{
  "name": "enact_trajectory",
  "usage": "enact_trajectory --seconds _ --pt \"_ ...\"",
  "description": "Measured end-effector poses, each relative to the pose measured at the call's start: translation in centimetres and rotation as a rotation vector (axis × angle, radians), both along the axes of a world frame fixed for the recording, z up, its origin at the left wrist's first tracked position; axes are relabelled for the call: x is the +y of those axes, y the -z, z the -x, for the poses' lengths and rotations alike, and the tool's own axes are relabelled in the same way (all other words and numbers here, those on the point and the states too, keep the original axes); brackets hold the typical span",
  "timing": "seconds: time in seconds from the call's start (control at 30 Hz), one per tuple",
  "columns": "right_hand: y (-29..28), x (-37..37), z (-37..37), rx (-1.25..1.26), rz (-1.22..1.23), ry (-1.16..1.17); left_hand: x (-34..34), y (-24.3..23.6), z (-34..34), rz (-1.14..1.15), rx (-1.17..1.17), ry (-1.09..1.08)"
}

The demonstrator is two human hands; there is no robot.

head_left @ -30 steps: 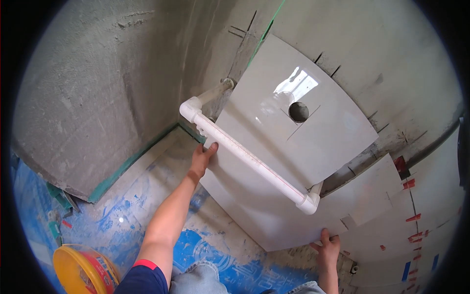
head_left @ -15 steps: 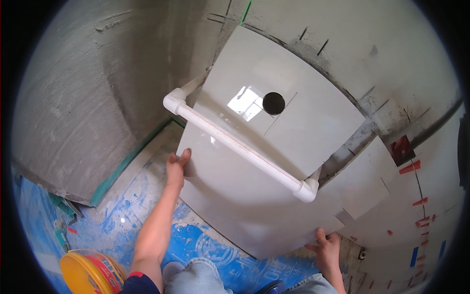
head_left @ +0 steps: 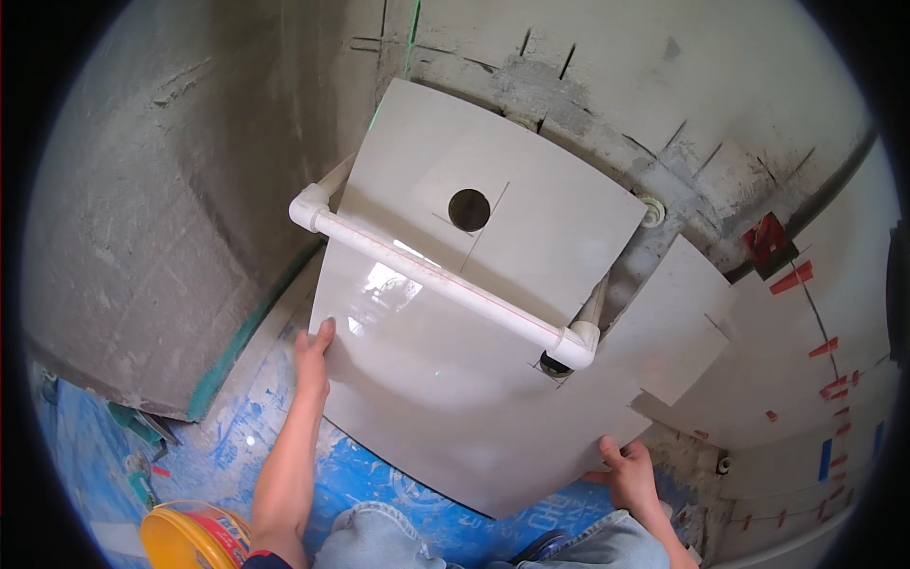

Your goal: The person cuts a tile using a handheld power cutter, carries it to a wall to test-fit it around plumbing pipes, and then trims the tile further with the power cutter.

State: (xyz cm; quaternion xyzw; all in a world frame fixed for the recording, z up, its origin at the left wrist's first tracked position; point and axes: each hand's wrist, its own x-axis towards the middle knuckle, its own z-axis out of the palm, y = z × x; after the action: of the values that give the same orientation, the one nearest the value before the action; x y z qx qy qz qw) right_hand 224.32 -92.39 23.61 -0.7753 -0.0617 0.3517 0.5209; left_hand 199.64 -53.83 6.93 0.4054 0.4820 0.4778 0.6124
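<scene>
A large glossy light-grey tile (head_left: 455,398) leans in front of me, with a round hole (head_left: 469,210) in its upper part. My left hand (head_left: 314,358) is closed on its left edge, thumb on the face. At the lower right edge my right hand (head_left: 627,474) grips it too, thumb on the front. A white plastic pipe (head_left: 441,280) with an elbow at each end runs across the tile's face. The right elbow (head_left: 580,345) partly covers a second dark hole in the tile. Fingers behind the tile are hidden.
A bare plastered wall (head_left: 123,218) stands left. Behind the tile's upper right edge, a pipe opening (head_left: 652,211) shows in the rough wall. Laid tiles (head_left: 815,379) with red wedges are at right. A yellow bucket (head_left: 180,541) sits lower left on blue floor sheeting (head_left: 379,474).
The tile has slid down behind the pipe, bringing its upper hole nearer to it. A second hole and a wall pipe opening have come into sight. Both hands keep their grip; the view has shifted.
</scene>
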Motion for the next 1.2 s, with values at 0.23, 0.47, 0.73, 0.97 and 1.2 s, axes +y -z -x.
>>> enact_trajectory --seconds 0.23,0.47,0.73,0.97,1.2 --pt "0.2 -0.3 0.4 0.037 0.065 -0.021 -2.0 -0.9 2.4 0.042 -0.002 0.011" --pt "0.5 -1.5 -0.7 0.125 0.091 -0.128 -3.1 -1.8 4.7 0.07 0.069 0.019" --pt "1.3 -2.6 -2.0 0.287 0.116 -0.221 -4.6 -1.8 6.0 0.152 0.076 0.026" --pt "-1.0 -1.8 -1.1 0.396 0.186 -0.163 -5.1 -5.7 7.4 0.193 0.226 0.068" --pt "-2.9 -2.3 -1.1 0.459 0.221 -0.156 -6.2 -6.7 9.1 0.232 0.396 0.119"
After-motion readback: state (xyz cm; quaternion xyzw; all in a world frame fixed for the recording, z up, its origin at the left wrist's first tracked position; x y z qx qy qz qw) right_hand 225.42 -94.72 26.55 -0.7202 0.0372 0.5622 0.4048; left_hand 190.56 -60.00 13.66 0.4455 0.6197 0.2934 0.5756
